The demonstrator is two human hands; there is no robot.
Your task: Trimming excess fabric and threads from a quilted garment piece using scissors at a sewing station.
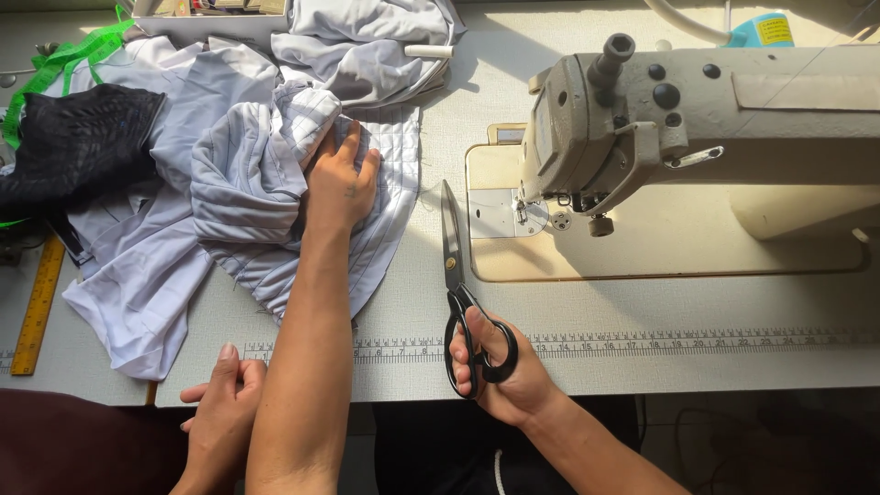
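Nearest the camera, at the table's [642, 367] front edge, a co-worker's hand [223, 403] rests at the lower left, fingers loosely curled, holding nothing that I can see. It sits just beside my left forearm.

Right hand [502, 367] is at the front edge too, fingers through the black loops of the scissors [456, 275] and closed on the handles. Blades are together, lying flat on the table, tip pointing away from me toward the sewing machine's bed.

A printed ruler strip [660, 342] runs along the tabletop under the scissor handles. A yellow ruler [37, 307] lies at the far left edge.

Left hand [341, 188] is further out, palm down, fingers spread flat on the pale grey striped fabric [247, 174]. It presses, not grips. The fabric is bunched in a heap left of centre, one quilted flap spread flat under and right of the hand.

Black mesh cloth [78, 137] lies left of the heap, green tape measure [64, 60] behind it.

Sewing machine [697, 119] stands right of the fabric, well apart from both hands. Needle area is just beyond the scissor tip, not touching it.
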